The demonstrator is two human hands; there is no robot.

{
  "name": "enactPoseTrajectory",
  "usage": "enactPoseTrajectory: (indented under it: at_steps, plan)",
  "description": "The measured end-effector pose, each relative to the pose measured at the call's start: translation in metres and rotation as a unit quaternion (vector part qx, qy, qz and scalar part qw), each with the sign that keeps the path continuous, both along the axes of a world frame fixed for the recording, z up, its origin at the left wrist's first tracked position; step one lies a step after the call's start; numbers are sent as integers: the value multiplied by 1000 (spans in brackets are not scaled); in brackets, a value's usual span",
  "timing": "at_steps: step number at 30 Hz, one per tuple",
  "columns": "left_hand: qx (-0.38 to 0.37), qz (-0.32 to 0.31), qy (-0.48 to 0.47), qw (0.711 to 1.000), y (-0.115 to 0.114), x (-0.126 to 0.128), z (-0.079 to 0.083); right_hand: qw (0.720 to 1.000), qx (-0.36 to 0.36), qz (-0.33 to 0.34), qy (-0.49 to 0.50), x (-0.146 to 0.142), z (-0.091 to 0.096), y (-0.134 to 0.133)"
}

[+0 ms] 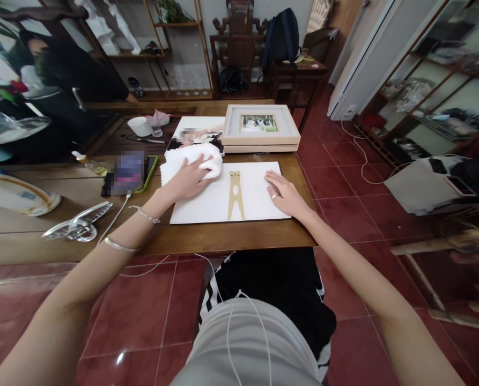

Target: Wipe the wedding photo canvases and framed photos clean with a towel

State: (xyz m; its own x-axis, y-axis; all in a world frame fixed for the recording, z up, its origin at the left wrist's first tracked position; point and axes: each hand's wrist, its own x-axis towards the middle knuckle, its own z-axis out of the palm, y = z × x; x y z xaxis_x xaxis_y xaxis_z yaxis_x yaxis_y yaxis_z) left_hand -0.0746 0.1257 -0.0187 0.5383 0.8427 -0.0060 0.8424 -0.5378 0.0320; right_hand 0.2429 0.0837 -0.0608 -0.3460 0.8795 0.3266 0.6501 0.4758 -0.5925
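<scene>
On the table in front of me lies a white rectangular panel (199,206), with a flat gold two-legged frame stand (235,195) down its middle. My left hand (189,179) presses on a bunched white cloth (178,158) at the panel's upper left, its fingers curved over the folds. At the panel's right edge rests my right hand (283,194), fingers stretched out and holding nothing. Just behind the panel are stacked pale wooden picture frames (259,140), the top one with a small photo in it. A printed photo (191,128), partly blurred, shows beside them, partly covered by the cloth.
To the left are a phone (147,174) with a white cable, a clear claw hair clip (78,222), a small dropper bottle (89,163) and a white cup (140,126). The wooden table's (271,236) right edge is close to my right hand. Chairs stand behind.
</scene>
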Motion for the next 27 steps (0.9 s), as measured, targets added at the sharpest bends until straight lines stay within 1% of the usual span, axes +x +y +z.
enactPoseTrajectory:
  at_steps: [2, 4, 6, 10, 12, 14, 15, 16, 18, 23, 25, 27]
  plan:
    - [-15, 3, -1, 1000, -1, 1, 2, 1000, -1, 0, 1, 0, 0, 0]
    - [-38, -10, 6, 999, -13, 4, 6, 1000, -4, 1, 3, 0, 0, 0]
    - [-62, -32, 20, 997, -36, 8, 13, 1000, -4, 5, 5, 0, 0, 0]
    - [-94, -69, 38, 992, -98, 17, 30, 1000, 0, 8, 6, 0, 0, 1]
    - [-101, -85, 39, 990, -123, 18, 35, 1000, 0, 6, 4, 0, 0, 1]
    - [-107, -98, 40, 989, -136, 16, 37, 1000, 1, 4, -1, 0, 1, 0]
    - [-110, -104, 37, 988, -137, 15, 36, 1000, 2, 3, -4, 0, 1, 0]
    - [-111, -108, 30, 987, -134, 14, 34, 1000, 2, 2, -6, -1, 1, 0]
    - [-106, -105, 3, 989, -119, 13, 29, 1000, 2, 1, -4, -1, 2, 0]
    - [-74, -43, -94, 992, -58, 23, 14, 1000, 1, 3, 6, 0, 1, -1]
    - [-49, -19, -147, 988, -36, 32, 12, 1000, 2, 2, 6, 0, 1, 0]
    - [-33, -8, -179, 983, -17, 42, 12, 1000, 4, 1, 2, 0, 1, 0]
